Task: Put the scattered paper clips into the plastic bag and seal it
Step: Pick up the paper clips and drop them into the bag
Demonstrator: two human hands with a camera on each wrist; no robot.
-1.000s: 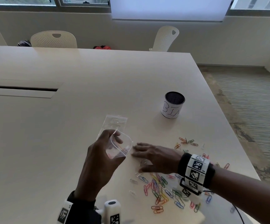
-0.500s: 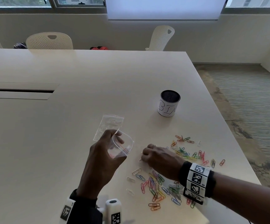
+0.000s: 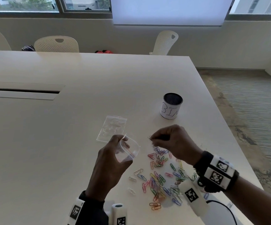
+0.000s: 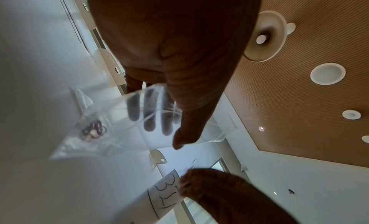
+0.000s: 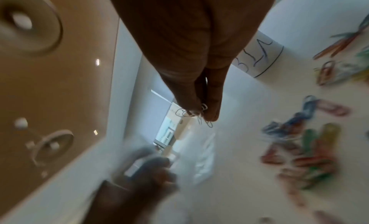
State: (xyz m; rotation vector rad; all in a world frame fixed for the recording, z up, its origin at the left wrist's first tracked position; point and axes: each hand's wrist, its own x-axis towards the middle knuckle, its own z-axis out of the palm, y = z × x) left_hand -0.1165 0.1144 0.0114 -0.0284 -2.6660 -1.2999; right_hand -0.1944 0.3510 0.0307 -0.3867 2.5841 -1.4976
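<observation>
My left hand [image 3: 115, 153] holds a small clear plastic bag [image 3: 129, 151] off the table with its mouth spread wide. In the left wrist view the bag [image 4: 111, 124] has a few clips at its bottom, with fingers [image 4: 149, 116] behind it and the thumb in front. My right hand [image 3: 168, 140] is raised just right of the bag and pinches a few white paper clips [image 5: 199, 115] between thumb and fingertips. Many coloured paper clips [image 3: 160, 179] lie scattered on the white table [image 3: 50, 143] below and near the right hand.
A second flat clear bag [image 3: 112, 128] lies on the table behind the left hand. A black mesh cup with a paper label reading BIN [image 3: 171, 108] stands to the back right. The table's right edge [image 3: 225, 127] runs close to the clips.
My right hand lifted off the table with a few clips pinched and rose to the level of the bag's mouth. The left hand keeps holding the bag in about the same place.
</observation>
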